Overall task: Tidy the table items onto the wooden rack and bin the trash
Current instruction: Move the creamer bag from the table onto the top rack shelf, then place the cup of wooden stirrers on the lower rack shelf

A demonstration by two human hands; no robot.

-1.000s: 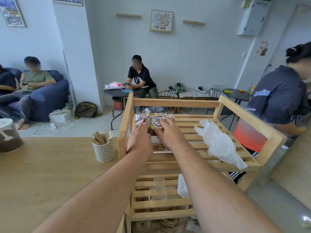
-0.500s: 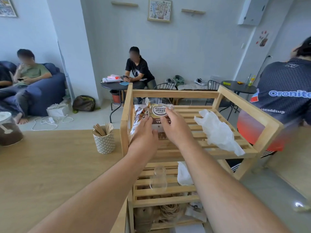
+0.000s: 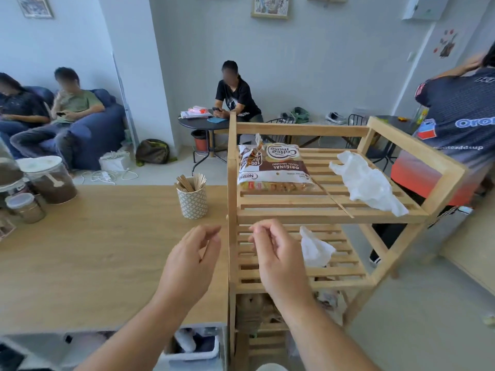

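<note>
A: What's at the far left?

B: Lidded jars [image 3: 51,180] of brown powder sit at the counter's [image 3: 93,250] left end. Further right, near the counter's back edge, a patterned cup [image 3: 192,200] holds flat wooden sticks upright, just beside the wooden rack [image 3: 302,210].

A: And the hands?

B: The left hand [image 3: 191,258] hovers over the counter's right edge, fingers loosely curled, thumb near forefinger, holding nothing. The right hand [image 3: 276,253] hangs in front of the rack's middle shelf, curled the same way, also empty. They're apart, with the rack's front-left post between them.

A: Where's the creamer bag?

B: The Coffee mate bag [image 3: 273,167] lies flat on the top shelf, at its left end against the side rail. Its long axis runs front to back along the rail; the print reads upside down from here, so its top points toward the person. A thin wooden stick [image 3: 332,199] lies slanted from its near right corner to the shelf's front edge.

A: Anything else on the rack?

B: A crumpled white plastic bag [image 3: 367,183] on the top shelf's right side, well apart from the creamer. Another white crumple [image 3: 314,249] on the middle shelf, just right of the right hand.
</note>
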